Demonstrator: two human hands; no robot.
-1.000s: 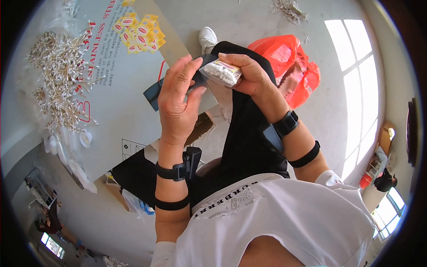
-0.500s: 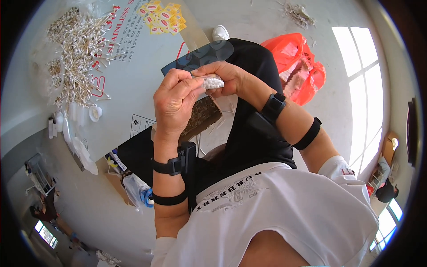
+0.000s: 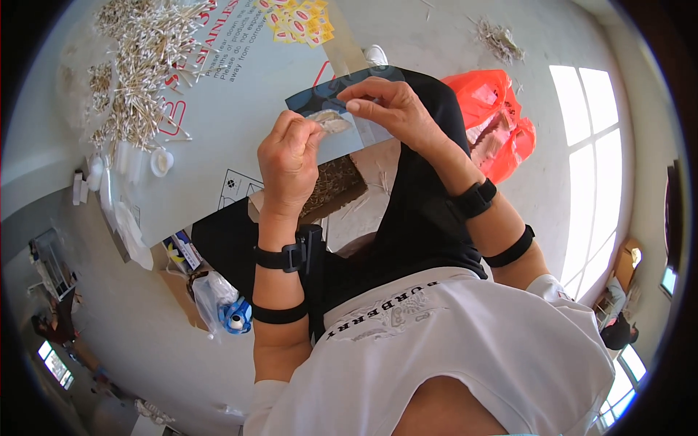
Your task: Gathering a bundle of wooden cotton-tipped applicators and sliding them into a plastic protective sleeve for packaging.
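Observation:
Pinched in the fingertips of my left hand [image 3: 289, 158] is a small clear plastic bag [image 3: 331, 122] with white cotton swab tips showing inside. It is held above the table's near edge. My right hand [image 3: 398, 109] hovers just right of the bag and apart from it, thumb and fingers spread, nothing visible in them. Behind the bag, a dark blue translucent sheet [image 3: 309, 100] lies at the table edge. A big heap of loose cotton swabs [image 3: 149, 62] covers the table's left side. Small yellow-and-white printed slips [image 3: 302, 23] are piled at the far side.
The grey table [image 3: 240, 123] spans the upper left. Below my hands stands an open box [image 3: 334, 189] filled with swabs. A red plastic bag [image 3: 483, 94] of pink packets sits on the floor at right. Swabs [image 3: 498, 40] are scattered farther off. A cardboard box [image 3: 185, 294] is at lower left.
My right hand has let go of the small bag and moved up and right, its fingers spreading. The left hand keeps the bag. The whole view has shifted slightly.

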